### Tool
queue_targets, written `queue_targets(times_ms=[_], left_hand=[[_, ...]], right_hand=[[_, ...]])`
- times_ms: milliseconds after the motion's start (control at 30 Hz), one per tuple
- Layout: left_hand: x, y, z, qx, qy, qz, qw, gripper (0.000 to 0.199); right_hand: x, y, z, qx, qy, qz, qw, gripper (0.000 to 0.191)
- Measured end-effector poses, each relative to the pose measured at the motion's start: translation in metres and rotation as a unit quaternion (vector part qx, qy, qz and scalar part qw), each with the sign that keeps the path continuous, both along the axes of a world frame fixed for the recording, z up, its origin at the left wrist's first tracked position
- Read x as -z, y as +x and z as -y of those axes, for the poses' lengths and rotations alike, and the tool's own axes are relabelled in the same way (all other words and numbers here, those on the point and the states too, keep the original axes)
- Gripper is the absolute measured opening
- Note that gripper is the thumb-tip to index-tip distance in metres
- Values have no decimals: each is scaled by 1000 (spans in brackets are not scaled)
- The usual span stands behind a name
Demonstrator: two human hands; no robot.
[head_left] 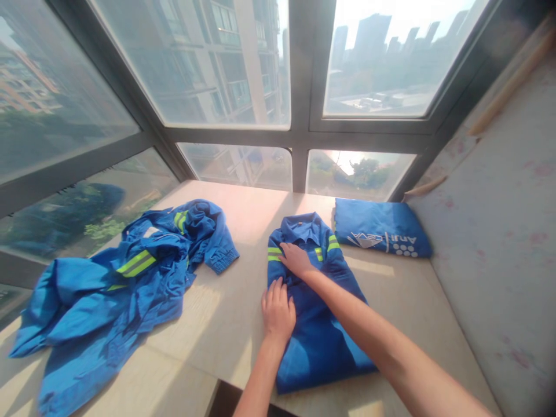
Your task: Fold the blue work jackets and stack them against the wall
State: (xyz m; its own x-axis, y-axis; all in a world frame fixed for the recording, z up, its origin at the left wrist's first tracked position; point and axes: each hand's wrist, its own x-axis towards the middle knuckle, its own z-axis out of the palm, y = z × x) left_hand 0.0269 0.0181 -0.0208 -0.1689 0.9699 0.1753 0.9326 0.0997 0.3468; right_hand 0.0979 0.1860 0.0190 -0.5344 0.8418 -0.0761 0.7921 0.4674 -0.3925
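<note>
A blue work jacket [321, 324] with yellow-green stripes lies partly folded in front of me, its collar toward the window. My left hand [278, 310] rests on its left edge with the fingers stretched out. Higher up, my right hand [296, 259] lies on the left sleeve by the yellow-green stripe, fingers extended and pressed on the cloth. Neither hand appears to grip the fabric. My right forearm crosses over the jacket's right side and hides part of it.
On the left a second blue jacket [143, 284] lies crumpled on the pale wooden surface [243, 220]. A folded blue garment [377, 223] with white lettering sits at the back right. Windows [299, 139] close off the back and left; a patterned wall [499, 231] stands right.
</note>
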Motion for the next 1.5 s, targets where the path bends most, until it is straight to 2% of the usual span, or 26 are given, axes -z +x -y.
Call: queue_targets(times_ms=[67,167,267,333,433,500,567,633,800,900,967,1033,1133,1167,1233,1333,1500], left_hand=[[-2,-6,-5,14,-5,18,1000,39],[-4,-21,-16,47,13,68,997,37],[-7,-40,-32,68,8,120,990,40],[-12,-51,-47,74,-6,125,989,40],[-18,-62,-71,106,-17,110,988,36],[-19,-63,-86,146,-29,80,986,39],[-15,-60,-97,173,-59,15,983,48],[-9,-56,-103,170,-92,-60,979,56],[1,-50,-105,141,-111,-131,975,61],[0,-52,-105,144,-120,-137,973,59],[-2,-52,-104,140,-126,-140,972,59],[-2,-52,-102,130,-121,-147,973,58],[1,-52,-97,126,-108,-157,973,57],[2,-53,-96,128,-107,-160,973,57],[3,-53,-95,128,-107,-165,972,56],[0,-52,-96,123,-114,-173,971,56],[-7,-47,-96,112,-129,-188,967,53]], right_hand=[[-4,12,10,3,-16,-13,1000,33],[-9,31,29,-26,-57,-28,998,28],[-11,41,43,-50,-88,-53,993,39],[-11,42,48,-44,-82,-53,994,42],[-9,40,53,-22,-49,-18,998,28],[-5,39,56,-13,-36,2,999,25],[0,39,58,-16,-31,12,999,28],[6,38,60,-26,-26,19,999,27],[11,31,61,-41,-4,21,999,26],[3,33,64,-42,18,11,999,27],[-6,45,63,-43,36,0,998,29],[-11,66,60,3,77,-23,997,33],[-9,106,48,155,133,-55,977,42],[-5,117,44,182,132,-50,973,44],[5,130,38,166,103,-24,980,46],[22,131,35,86,72,4,994,53],[34,121,38,77,53,28,995,59]])
